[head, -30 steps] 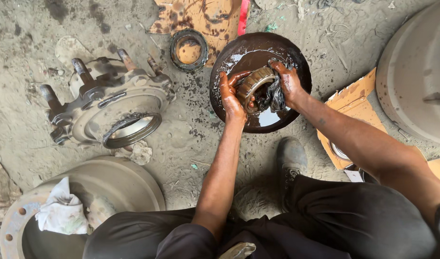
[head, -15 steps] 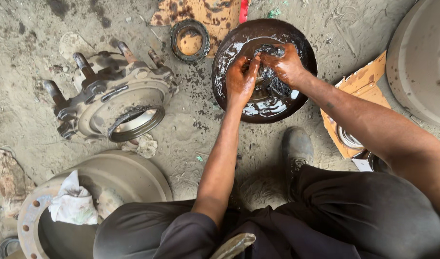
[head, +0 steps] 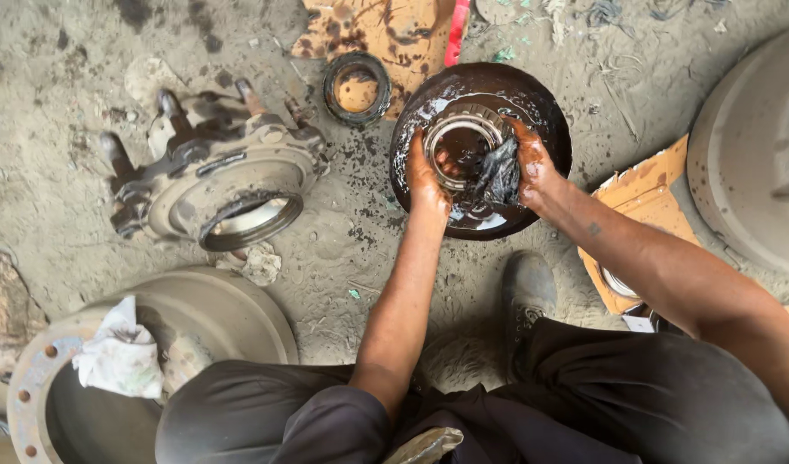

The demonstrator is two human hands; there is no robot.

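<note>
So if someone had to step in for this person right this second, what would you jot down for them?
Left hand: grips the rim of the metal ring, holding it tilted in the dark bowl.
Right hand: presses a black rag against the ring.
The bowl sits on sandy ground and holds dark oily liquid. Both hands are coated with it.
Nearby: a smaller ring lies on cardboard above left; a grey hub casting lies to the left.
Done: ring wet and partly wiped. Left: I cannot tell how clean it is.
</note>
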